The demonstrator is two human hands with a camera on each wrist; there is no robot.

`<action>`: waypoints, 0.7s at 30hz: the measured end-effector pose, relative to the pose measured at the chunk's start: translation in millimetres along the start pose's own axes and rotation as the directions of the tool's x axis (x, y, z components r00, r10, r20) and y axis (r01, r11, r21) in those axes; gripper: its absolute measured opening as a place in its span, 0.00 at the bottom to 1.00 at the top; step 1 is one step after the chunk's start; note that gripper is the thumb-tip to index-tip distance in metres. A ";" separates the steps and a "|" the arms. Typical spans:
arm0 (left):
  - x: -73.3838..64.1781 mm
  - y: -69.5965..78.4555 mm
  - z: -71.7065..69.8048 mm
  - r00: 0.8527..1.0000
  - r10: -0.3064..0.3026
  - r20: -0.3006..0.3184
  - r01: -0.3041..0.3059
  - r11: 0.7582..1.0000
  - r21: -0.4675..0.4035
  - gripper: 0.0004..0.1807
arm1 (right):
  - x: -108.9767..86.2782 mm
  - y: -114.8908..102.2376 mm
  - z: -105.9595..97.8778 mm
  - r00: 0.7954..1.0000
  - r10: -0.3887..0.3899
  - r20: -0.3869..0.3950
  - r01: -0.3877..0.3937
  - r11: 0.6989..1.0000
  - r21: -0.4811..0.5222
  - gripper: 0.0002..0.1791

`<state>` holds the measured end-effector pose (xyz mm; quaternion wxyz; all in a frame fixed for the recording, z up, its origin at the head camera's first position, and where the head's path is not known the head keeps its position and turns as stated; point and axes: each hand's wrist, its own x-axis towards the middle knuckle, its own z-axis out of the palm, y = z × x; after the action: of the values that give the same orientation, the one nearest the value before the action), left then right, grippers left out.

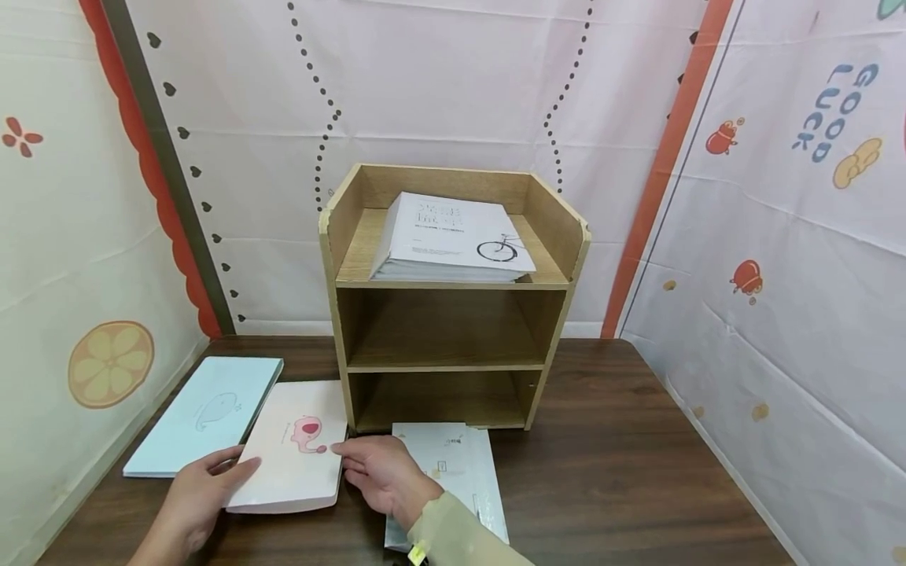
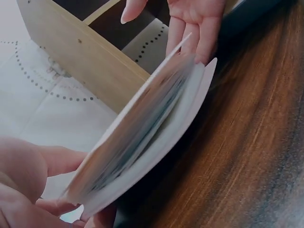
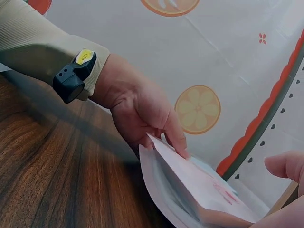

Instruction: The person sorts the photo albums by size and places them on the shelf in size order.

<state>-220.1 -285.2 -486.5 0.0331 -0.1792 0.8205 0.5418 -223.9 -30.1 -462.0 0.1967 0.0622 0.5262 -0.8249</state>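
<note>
A pale pink notebook (image 1: 290, 460) with an elephant on its cover is at the table's left, its page edges parted in the left wrist view. My left hand (image 1: 201, 491) grips its lower left corner, thumb on the cover and fingers beneath. On the opposite edge, my right hand (image 1: 385, 472) touches the notebook with fairly straight fingers (image 2: 190, 40); its thumb stands away from the cover in the left wrist view. A light blue notebook (image 1: 205, 417) with a whale drawing lies just left, partly covered by the pink one.
A wooden shelf unit (image 1: 446, 367) stands at the table's back, with a stack of white notebooks (image 1: 453, 236) on top. In front of it a white, glossy booklet (image 1: 453, 464) lies partly under my right forearm. Patterned cloth (image 1: 446, 94) hangs around the table (image 1: 623, 472).
</note>
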 end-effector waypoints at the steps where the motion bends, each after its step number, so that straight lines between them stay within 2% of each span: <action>1: 0.6 -0.6 0.0 1.000 -0.002 0.002 0.002 1.000 -0.009 0.50 | 0.1 -0.2 0.3 1.000 -0.003 -0.002 0.003 1.000 -0.002 0.12; 10: 0.5 -6.0 1.6 0.998 -0.058 0.028 0.060 0.996 -0.062 0.59 | 1.0 3.2 3.1 0.998 -0.048 -0.030 0.049 0.999 0.014 0.04; 14: -1.8 -6.0 3.1 0.997 -0.065 0.051 0.070 0.991 -0.116 0.59 | 2.5 6.0 4.3 0.998 -0.069 -0.011 0.069 0.997 0.026 0.07; 16: -3.1 -5.8 3.7 0.995 -0.065 0.071 0.075 0.986 -0.147 0.59 | 2.9 7.8 5.4 0.997 -0.070 -0.014 0.070 0.997 0.021 0.16; 18: -4.6 -5.6 3.8 0.994 -0.070 0.085 0.083 0.983 -0.161 0.58 | 3.4 9.4 7.2 0.997 -0.069 -0.021 0.070 0.997 0.014 0.30; 21: -6.6 -6.3 3.3 0.992 -0.074 0.100 0.091 0.979 -0.185 0.58 | 3.9 11.8 10.1 0.996 -0.083 -0.031 0.084 0.996 0.014 0.41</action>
<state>-212.4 -282.8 -491.8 0.0766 -0.1900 0.7548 0.6231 -221.9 -44.5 -468.7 0.1537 0.0540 0.5248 -0.8355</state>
